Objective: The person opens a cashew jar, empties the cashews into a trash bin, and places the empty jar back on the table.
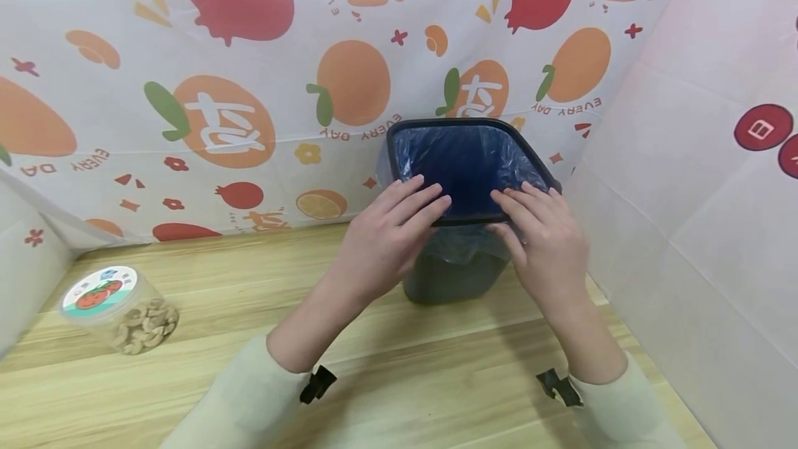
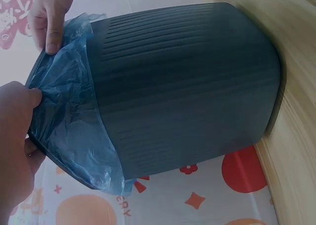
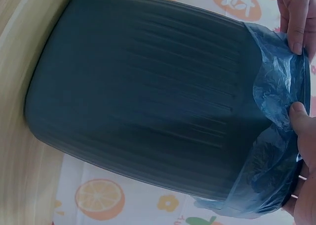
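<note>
Bin (image 1: 458, 279) just beyond both hands (image 1: 388, 234) (image 1: 550, 244), their grip around its near rim (image 1: 470, 219) and bag (image 1: 464, 247)

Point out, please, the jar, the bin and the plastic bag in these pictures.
Jar (image 1: 123, 317), head view: its clear side.
Bin (image 3: 133, 96), right wrist view: middle of its outer wall.
Plastic bag (image 2: 74, 118), left wrist view: the part hanging outside the bin.

Before you hangs a white sheet (image 1: 293, 78) printed with fruits. At your right is another pale sheet (image 1: 698, 186). Below lies a wood-grained surface (image 1: 436, 386), perhaps a tabletop.
</note>
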Motion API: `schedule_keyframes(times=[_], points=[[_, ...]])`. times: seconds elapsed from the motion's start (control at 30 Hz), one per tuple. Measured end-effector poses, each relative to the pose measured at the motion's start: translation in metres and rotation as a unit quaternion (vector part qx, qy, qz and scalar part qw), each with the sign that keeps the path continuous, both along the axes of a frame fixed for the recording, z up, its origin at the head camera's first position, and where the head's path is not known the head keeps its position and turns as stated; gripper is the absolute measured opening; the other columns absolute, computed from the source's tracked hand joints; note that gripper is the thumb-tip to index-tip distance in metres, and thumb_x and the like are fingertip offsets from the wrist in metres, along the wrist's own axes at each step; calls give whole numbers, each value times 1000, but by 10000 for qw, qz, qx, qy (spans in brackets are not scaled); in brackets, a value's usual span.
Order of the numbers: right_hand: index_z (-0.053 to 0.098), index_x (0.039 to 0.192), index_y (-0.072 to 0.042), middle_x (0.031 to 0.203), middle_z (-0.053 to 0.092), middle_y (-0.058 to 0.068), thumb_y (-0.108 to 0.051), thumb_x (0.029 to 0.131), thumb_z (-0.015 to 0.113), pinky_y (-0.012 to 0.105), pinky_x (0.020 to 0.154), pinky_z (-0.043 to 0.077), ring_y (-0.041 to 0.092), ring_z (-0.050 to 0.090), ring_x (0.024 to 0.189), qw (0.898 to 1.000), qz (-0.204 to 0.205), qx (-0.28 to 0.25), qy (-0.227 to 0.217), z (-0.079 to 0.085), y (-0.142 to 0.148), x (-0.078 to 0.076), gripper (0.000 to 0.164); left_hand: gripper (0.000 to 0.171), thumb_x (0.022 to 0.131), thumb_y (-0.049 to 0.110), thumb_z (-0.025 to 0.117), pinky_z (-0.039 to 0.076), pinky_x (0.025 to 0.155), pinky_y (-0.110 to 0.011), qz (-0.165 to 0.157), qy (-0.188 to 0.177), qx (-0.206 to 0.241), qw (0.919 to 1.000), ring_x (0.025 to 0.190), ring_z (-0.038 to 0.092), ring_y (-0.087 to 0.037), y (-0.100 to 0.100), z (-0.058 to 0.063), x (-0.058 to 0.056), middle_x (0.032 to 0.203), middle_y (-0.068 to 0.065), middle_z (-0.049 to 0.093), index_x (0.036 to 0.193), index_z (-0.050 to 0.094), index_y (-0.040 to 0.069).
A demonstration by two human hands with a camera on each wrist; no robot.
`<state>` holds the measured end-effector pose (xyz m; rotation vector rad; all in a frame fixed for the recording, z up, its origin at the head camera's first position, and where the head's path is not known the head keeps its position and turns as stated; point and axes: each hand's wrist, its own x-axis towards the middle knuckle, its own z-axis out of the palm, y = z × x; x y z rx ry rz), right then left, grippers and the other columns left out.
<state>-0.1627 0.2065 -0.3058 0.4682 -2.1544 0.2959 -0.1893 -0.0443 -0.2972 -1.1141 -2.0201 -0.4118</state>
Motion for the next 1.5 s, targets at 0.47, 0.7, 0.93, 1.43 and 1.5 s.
schedule_keyframes(times=[0.47, 0.7, 0.93, 1.43, 1.5], points=[[72, 124, -17, 118, 73, 7, -43, 93, 67, 50, 111, 41, 28, 61, 124, 9997, 239, -71, 8, -1, -16, -1, 40, 41, 93, 9, 68, 39, 114, -47, 85, -9, 93, 9999, 138, 48, -28, -18, -2, 8, 138, -11, 61, 134, 64, 11], [72, 124, -17, 117, 73, 7, -39, 92, 70, 50, 111, 40, 28, 60, 125, 9993, 374, -94, -15, -1, -23, 0, 39, 41, 95, 11, 66, 37, 116, -45, 164, -128, 31, 9998, 140, 46, -27, -26, -2, 12, 141, -10, 59, 136, 62, 11], [71, 127, -18, 121, 71, 7, -39, 92, 70, 51, 112, 40, 27, 59, 127, 9993, 374, -6, -53, -1, -32, 1, 40, 42, 95, 11, 66, 37, 116, -45, 217, -128, -8, 9997, 140, 46, -27, -36, -1, 15, 141, -10, 59, 137, 62, 11], [72, 125, -18, 119, 72, 8, -37, 88, 74, 54, 109, 43, 30, 61, 124, 9974, 692, -77, 175, 2, -57, 0, 42, 43, 93, 10, 68, 40, 113, -50, 197, -96, 117, 9997, 139, 47, -30, -61, 0, 21, 140, -12, 59, 135, 63, 9], [72, 125, -17, 119, 72, 9, -36, 87, 75, 55, 109, 42, 31, 61, 124, 9971, 727, -129, 203, 2, -60, 0, 42, 42, 93, 10, 68, 40, 112, -50, 177, -121, 137, 9997, 139, 47, -29, -63, 0, 21, 141, -12, 59, 135, 63, 8]])
